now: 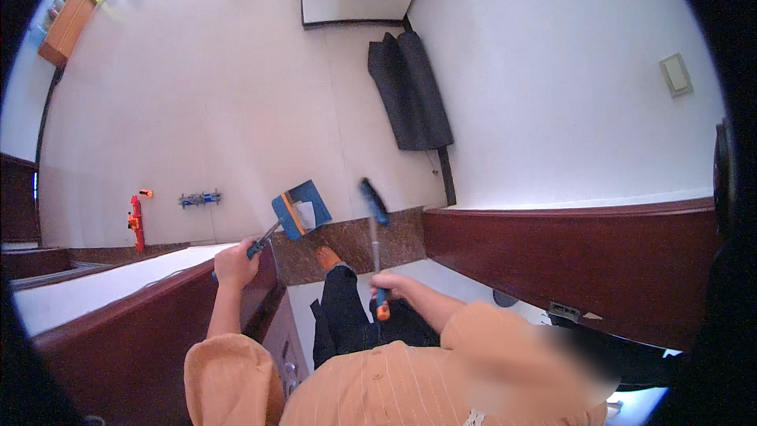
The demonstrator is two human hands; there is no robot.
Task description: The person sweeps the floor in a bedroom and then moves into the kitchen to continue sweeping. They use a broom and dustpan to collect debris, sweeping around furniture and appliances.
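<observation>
My left hand grips the handle of a long-handled blue dustpan with an orange strip across it. The pan lies at the edge of the brown stone threshold, and a white scrap that looks like paper sits in it. In my right hand is the blue and orange handle of a broom. The dark-bristled broom head, slightly blurred, is to the right of the dustpan and apart from it. My bare foot rests on the threshold, just below the pan.
Wooden door frame sides flank me. On the pale floor at left lie a red and orange toy and a blue-grey toy. A rolled dark mat lies along the right wall, below a low cabinet.
</observation>
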